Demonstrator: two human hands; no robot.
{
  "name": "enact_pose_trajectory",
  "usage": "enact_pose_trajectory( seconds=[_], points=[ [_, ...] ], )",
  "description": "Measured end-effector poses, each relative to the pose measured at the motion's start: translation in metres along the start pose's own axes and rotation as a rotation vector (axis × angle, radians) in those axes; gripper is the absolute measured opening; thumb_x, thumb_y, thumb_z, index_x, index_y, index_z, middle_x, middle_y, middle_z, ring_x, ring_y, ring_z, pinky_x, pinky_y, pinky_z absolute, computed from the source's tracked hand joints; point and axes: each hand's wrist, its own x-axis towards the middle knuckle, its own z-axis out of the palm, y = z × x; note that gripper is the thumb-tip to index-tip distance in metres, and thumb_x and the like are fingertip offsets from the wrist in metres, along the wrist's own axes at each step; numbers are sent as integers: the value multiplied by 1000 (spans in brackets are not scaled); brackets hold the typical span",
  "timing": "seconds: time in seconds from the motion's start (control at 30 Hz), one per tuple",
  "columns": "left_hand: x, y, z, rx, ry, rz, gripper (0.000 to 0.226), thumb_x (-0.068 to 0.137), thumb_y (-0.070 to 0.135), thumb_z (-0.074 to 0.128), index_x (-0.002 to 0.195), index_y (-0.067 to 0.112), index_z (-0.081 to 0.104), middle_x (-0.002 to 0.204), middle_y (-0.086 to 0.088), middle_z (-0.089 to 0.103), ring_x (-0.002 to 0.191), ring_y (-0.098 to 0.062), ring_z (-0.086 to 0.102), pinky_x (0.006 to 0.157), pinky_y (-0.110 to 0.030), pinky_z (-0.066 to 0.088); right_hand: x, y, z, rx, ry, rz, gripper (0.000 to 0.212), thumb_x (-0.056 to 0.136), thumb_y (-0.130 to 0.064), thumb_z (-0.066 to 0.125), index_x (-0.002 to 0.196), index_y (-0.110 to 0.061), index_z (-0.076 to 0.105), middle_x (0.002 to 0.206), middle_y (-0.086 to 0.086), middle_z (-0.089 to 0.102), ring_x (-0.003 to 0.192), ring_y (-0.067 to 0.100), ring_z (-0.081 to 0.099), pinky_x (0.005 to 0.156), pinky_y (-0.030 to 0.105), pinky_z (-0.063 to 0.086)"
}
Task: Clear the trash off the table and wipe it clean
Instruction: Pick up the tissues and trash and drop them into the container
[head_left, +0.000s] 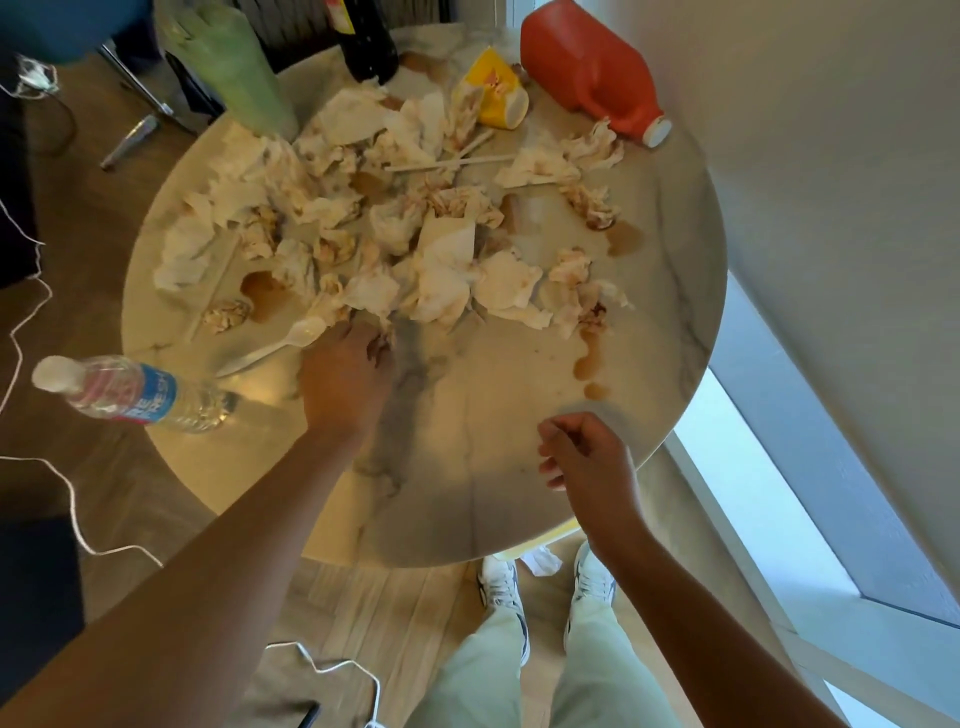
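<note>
Marble-look round table (467, 441) carries a heap of stained crumpled napkins (395, 244) across its middle. Left hand (345, 374) reaches the heap's near edge, fingers curled into a wad, seemingly pinching it. Right hand (587, 457) hovers loosely curled, holding nothing. Napkins look light, soft, damp: scoop several by their bunched folds

Wood floor (395, 613) (white wall (831, 182) right)
</note>
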Motion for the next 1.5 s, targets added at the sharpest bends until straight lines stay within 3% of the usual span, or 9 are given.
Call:
enact_pose_trajectory(
  seconds=[0.2, 0.4, 0.6, 0.73, 0.87, 1.07, 1.17, 1.3, 1.5],
  points=[
    [-64, 54, -20, -349, -82, 294, 14, 84, 24, 59, 89, 15, 68, 76, 7, 50, 67, -10, 46, 60, -25, 39, 4, -17, 27, 38, -257, 16, 29, 92, -32, 62, 119, -23, 60, 98, -3, 68, 84, 14, 72, 69, 36, 60],
    [-71, 70, -30, -666, -279, 191, 19, 88, 30, 62, 106, 23, 63, 89, 12, 60, 78, -12, 58, 68, -30, 50, 5, -19, 32, 137, -222, 13, 12, 94, -22, 60, 100, -14, 67, 85, 1, 73, 74, 13, 71, 60, 26, 55],
    [33, 18, -33, -188, 22, -2, 41, 83, 22, 67, 122, 16, 58, 118, -10, 52, 97, -27, 56, 83, -39, 49, 10, -14, 18, 95, -152, 34, 12, 93, -21, 61, 99, -14, 69, 85, 3, 74, 70, 11, 69, 60, 25, 52],
    [88, 1, -27, 181, -178, -29, 62, 81, 39, 69, 135, 18, 48, 130, -17, 46, 119, -38, 43, 91, -47, 43, 9, -11, 14, 58, -140, 16, 11, 91, -21, 63, 99, -15, 69, 85, 5, 73, 69, 11, 68, 58, 24, 52],
    [94, 12, -12, 292, -268, -11, 33, 86, 25, 62, 118, 20, 63, 112, -14, 63, 107, -35, 55, 79, -37, 44, 6, -8, 8, -8, -101, -22, 9, 88, -24, 65, 97, -21, 67, 82, 1, 74, 72, 15, 69, 64, 31, 55],
    [65, 3, -19, 80, -3, 32, 16, 83, 11, 55, 91, 10, 70, 86, -13, 68, 80, -33, 61, 62, -34, 42, 8, -4, -5, -50, -52, -23, 13, 83, -32, 70, 93, -27, 64, 84, -7, 75, 81, 14, 71, 81, 45, 57],
    [37, 8, -41, -50, 40, 29, 9, 81, 9, 57, 73, 7, 62, 67, -11, 59, 63, -31, 55, 53, -31, 33, 7, -4, -8, -62, -56, -29, 10, 83, -30, 71, 90, -26, 66, 83, -8, 75, 81, 9, 70, 82, 42, 56],
    [-23, 39, -77, -281, 20, -18, 39, 80, 9, 63, 57, 26, 37, 55, 8, 37, 52, -9, 39, 47, -23, 25, -3, -4, -19, -80, -77, -37, 3, 82, -26, 73, 85, -26, 71, 79, -5, 74, 75, 11, 68, 73, 33, 54],
    [-126, 101, -73, -653, -219, -166, 14, 73, 27, 66, 68, 16, 60, 60, 1, 54, 57, -13, 47, 52, -20, 36, -28, 13, -53, -25, -59, 55, 8, 81, -19, 73, 87, -23, 77, 77, -3, 75, 75, 11, 70, 65, 21, 52]
  ],
)
